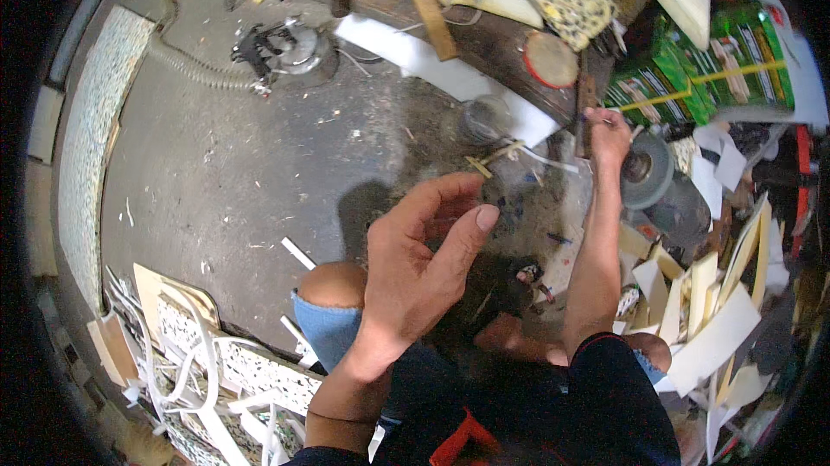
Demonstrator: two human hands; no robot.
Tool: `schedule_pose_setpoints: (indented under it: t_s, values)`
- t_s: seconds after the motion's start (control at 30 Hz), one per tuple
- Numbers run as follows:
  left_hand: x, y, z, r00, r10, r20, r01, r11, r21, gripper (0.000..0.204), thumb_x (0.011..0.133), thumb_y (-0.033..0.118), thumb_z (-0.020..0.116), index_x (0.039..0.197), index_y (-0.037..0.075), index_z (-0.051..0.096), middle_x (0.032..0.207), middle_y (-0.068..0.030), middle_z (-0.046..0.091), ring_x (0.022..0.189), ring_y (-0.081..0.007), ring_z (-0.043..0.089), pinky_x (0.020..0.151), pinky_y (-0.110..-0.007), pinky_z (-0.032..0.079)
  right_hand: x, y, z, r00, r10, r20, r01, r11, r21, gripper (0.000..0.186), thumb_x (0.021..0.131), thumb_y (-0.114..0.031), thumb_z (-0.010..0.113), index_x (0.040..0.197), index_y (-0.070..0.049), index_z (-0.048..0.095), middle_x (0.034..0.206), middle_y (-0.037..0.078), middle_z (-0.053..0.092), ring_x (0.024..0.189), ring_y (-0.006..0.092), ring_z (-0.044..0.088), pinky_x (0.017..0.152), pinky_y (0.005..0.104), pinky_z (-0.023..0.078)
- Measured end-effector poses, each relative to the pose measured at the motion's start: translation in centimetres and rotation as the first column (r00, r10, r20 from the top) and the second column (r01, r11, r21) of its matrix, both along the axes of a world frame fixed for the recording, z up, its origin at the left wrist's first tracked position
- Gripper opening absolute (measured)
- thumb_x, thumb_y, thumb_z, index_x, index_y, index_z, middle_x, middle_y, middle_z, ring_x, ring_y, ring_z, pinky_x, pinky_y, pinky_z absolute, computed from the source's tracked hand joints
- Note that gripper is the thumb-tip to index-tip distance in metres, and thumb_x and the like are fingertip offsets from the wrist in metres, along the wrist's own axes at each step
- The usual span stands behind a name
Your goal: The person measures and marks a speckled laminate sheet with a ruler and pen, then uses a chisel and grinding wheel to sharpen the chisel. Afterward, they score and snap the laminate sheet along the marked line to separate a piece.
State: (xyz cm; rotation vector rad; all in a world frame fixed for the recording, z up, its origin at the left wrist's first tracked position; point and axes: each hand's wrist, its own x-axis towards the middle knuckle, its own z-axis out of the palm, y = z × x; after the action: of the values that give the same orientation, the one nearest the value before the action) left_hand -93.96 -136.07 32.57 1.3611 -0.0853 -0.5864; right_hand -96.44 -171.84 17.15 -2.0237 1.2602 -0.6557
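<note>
My left hand (424, 267) is raised over the floor with curled fingers, the thumb apart from the index and nothing visible between them. My right hand (609, 133) reaches to the bench's right end, closed on something small and unclear beside a dark wooden strip (586, 77). A grinding wheel on a grey machine (647, 170) is just right of that hand. Below the bench stand a dim cylindrical container (484, 118) and small light sticks (480, 168).
The bench (493, 51) holds foam pieces (571, 8), tools and a round tin (550, 60). Green packages (735, 60) lie right. A hosed machine (294, 51) stands on the floor. Foam offcuts (709, 336) pile at right; speckled boards (259, 375) and white strips lie lower left.
</note>
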Motion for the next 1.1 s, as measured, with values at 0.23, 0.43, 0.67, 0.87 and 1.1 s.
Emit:
schedule_pose_setpoints:
  t_s: [0.23, 0.43, 0.67, 0.87, 1.1]
  values:
    - [3.2, 1.6, -2.4, 0.999, 0.031, -0.022, -0.031, 1.000, 0.000, 0.026, 0.093, 0.012, 0.067, 0.115, -0.003, 0.065, 0.100, -0.0048, 0.068, 0.093, -0.0101, 0.061, 0.082, -0.024, 0.048, 7.5, 9.0, 4.0, 0.945, 0.156, -0.288, -0.297, 0.781, -0.550, 0.050, 0.086, -0.037, 0.069, 0.121, -0.002, 0.062, 0.116, 0.027, 0.063, 0.106, 0.0439, 0.061, 0.089, 0.0489, 0.050]
    - [6.3, 2.6, -5.8, 0.949, 0.179, 0.258, -0.225, 0.961, 0.160, 0.034, 0.090, 0.022, 0.070, 0.113, -0.002, 0.065, 0.096, -0.0161, 0.071, 0.084, -0.0189, 0.068, 0.075, -0.032, 0.054, 20.2, 18.3, 4.5, 0.633, 0.424, -0.648, -0.686, 0.695, -0.215, 0.055, 0.084, -0.042, 0.072, 0.119, -0.002, 0.055, 0.108, 0.026, 0.066, 0.101, 0.0444, 0.065, 0.083, 0.0508, 0.054]
    - [10.8, 6.1, -9.6, 0.853, 0.441, 0.280, -0.484, 0.869, 0.104, 0.032, 0.090, 0.025, 0.067, 0.108, -0.002, 0.066, 0.088, -0.0178, 0.070, 0.078, -0.0255, 0.068, 0.072, -0.037, 0.053, 23.3, 17.2, 4.9, 0.515, 0.451, -0.729, -0.767, 0.623, -0.155, 0.044, 0.074, -0.022, 0.069, 0.108, 0.004, 0.058, 0.100, 0.032, 0.066, 0.098, 0.0459, 0.064, 0.084, 0.0511, 0.051]
    - [14.9, 10.0, -13.9, 0.672, 0.691, 0.266, -0.732, 0.674, 0.098, 0.027, 0.093, 0.021, 0.065, 0.108, -0.001, 0.066, 0.088, -0.0124, 0.071, 0.079, -0.0165, 0.067, 0.074, -0.032, 0.053, 22.9, 12.2, 10.9, 0.386, 0.397, -0.833, -0.868, 0.462, -0.182, 0.043, 0.076, -0.009, 0.066, 0.113, 0.009, 0.053, 0.099, 0.028, 0.068, 0.094, 0.0412, 0.068, 0.076, 0.0478, 0.055]
    - [10.8, 23.8, -17.6, 0.623, 0.773, 0.118, -0.770, 0.579, 0.270, 0.028, 0.095, 0.023, 0.065, 0.112, 0.000, 0.067, 0.094, -0.0089, 0.070, 0.085, -0.0155, 0.066, 0.076, -0.031, 0.052, 20.5, 11.4, 14.2, 0.439, 0.672, -0.597, -0.889, 0.420, -0.181, 0.032, 0.080, 0.001, 0.054, 0.111, 0.010, 0.050, 0.087, 0.029, 0.064, 0.087, 0.0474, 0.064, 0.074, 0.0479, 0.051]
